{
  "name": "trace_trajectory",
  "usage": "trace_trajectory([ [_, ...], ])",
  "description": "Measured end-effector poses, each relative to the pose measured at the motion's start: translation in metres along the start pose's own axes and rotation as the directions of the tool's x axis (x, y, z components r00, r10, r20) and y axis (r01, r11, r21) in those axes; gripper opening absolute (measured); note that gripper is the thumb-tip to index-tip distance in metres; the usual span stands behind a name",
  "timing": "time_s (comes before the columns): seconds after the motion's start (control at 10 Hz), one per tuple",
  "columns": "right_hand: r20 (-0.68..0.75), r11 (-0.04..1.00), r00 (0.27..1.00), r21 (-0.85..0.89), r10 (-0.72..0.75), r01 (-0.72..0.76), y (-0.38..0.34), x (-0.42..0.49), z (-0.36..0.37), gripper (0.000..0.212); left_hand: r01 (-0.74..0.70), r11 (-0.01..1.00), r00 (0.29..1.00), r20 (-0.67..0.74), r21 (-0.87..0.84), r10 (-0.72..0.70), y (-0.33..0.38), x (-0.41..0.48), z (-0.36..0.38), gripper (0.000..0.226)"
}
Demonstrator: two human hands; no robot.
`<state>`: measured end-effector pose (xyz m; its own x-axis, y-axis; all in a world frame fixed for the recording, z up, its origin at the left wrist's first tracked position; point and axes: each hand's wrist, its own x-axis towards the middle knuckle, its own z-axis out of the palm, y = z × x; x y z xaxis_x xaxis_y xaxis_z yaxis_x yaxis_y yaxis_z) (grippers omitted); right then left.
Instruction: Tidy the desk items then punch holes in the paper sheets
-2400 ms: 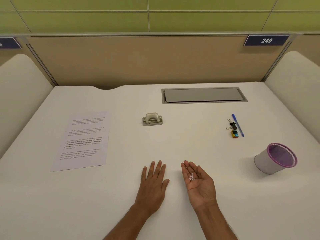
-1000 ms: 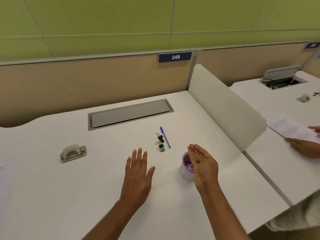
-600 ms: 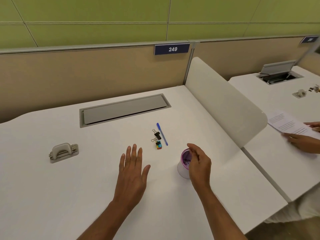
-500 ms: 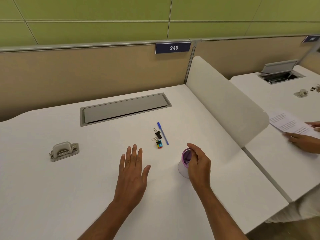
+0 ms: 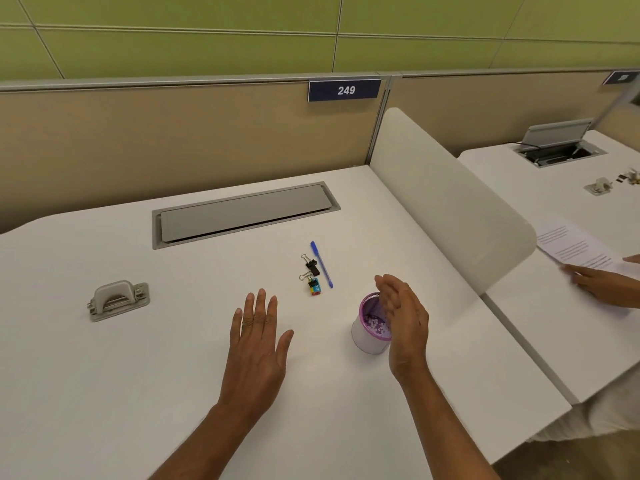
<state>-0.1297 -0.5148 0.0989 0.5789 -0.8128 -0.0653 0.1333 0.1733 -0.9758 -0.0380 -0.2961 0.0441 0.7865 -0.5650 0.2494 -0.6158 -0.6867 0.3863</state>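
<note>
Blue pen [image 5: 322, 265] lies beside clips [image 5: 310, 270], beyond cup [image 5: 367, 337].

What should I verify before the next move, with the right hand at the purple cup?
1. Purple cup upright, paper dots inside: ok.
2. Right hand empty: fingers straight, but palm turned away: cannot tell.
3. Left hand flat on the desk, holding nothing: ok.
4. Hole punch free, left of both hands: ok.
5. Pen and binder clips put away: not ok, they lie loose on the desk.
6. Own paper sheets within reach: cannot tell, out of view.
</note>
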Motion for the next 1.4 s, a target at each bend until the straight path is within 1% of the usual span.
trace_trajectory([
  [0.1, 0.011, 0.995, 0.997, 0.070, 0.075, -0.076, -0.002, 0.003, -0.002, 0.042, 0.002, 1.000, 1.000, 0.000, -0.003, -0.002, 0.000, 0.000, 0.001, 0.065],
  [0.2, 0.018, 0.992, 0.996, 0.093, 0.086, -0.088, -0.003, 0.005, -0.003, 0.044, 0.006, 1.000, 1.000, 0.000, 0.001, -0.006, -0.001, 0.000, 0.002, 0.065],
  [0.3, 0.034, 0.999, 0.999, 0.038, 0.017, -0.018, -0.001, 0.002, -0.003, 0.040, 0.004, 1.000, 1.000, -0.003, 0.005, -0.004, -0.003, 0.001, 0.002, 0.065],
  [0.4, 0.048, 0.988, 0.995, -0.127, -0.088, 0.093, 0.005, -0.001, -0.003, 0.032, 0.008, 1.000, 1.000, 0.000, 0.006, -0.008, -0.005, 0.002, 0.002, 0.065],
  [0.5, 0.094, 0.930, 0.984, -0.325, -0.151, 0.173, 0.011, -0.003, -0.001, 0.038, 0.013, 1.000, 1.000, -0.006, 0.008, -0.013, -0.007, 0.002, 0.001, 0.065],
  [0.6, 0.126, 0.839, 0.967, -0.481, -0.221, 0.255, 0.014, -0.005, 0.002, 0.045, 0.000, 1.000, 1.000, -0.016, 0.014, 0.000, -0.008, 0.002, -0.001, 0.063],
  [0.7, 0.110, 0.769, 0.950, -0.564, -0.292, 0.301, 0.015, -0.005, 0.005, 0.041, 0.006, 1.000, 1.000, -0.012, 0.027, -0.005, -0.010, 0.002, -0.005, 0.063],
  [0.8, 0.140, 0.733, 0.940, -0.594, -0.312, 0.332, 0.013, -0.006, 0.007, 0.038, 0.020, 0.999, 1.000, -0.012, 0.037, -0.020, -0.012, 0.000, -0.010, 0.063],
  [1.0, 0.168, 0.662, 0.897, -0.622, -0.408, 0.418, 0.013, -0.008, 0.011, 0.043, 0.060, 0.997, 0.998, -0.022, 0.044, -0.059, -0.019, -0.006, -0.020, 0.063],
  [1.1, 0.192, 0.616, 0.866, -0.633, -0.462, 0.469, 0.014, -0.009, 0.020, 0.040, 0.072, 0.995, 0.997, -0.031, 0.062, -0.070, -0.024, -0.011, -0.025, 0.062],
  [1.2, 0.213, 0.617, 0.861, -0.620, -0.462, 0.485, 0.016, -0.011, 0.030, 0.038, 0.101, 0.994, 0.994, -0.051, 0.050, -0.098, -0.030, -0.017, -0.031, 0.063],
  [1.3, 0.253, 0.592, 0.843, -0.616, -0.475, 0.519, 0.022, -0.012, 0.039, 0.037, 0.105, 0.993, 0.990, -0.104, 0.061, -0.098, -0.039, -0.024, -0.035, 0.062],
  [1.4, 0.273, 0.600, 0.835, -0.593, -0.478, 0.538, 0.020, -0.020, 0.052, 0.037, 0.125, 0.991, 0.985, -0.125, 0.039, -0.119, -0.043, -0.028, -0.042, 0.062],
])
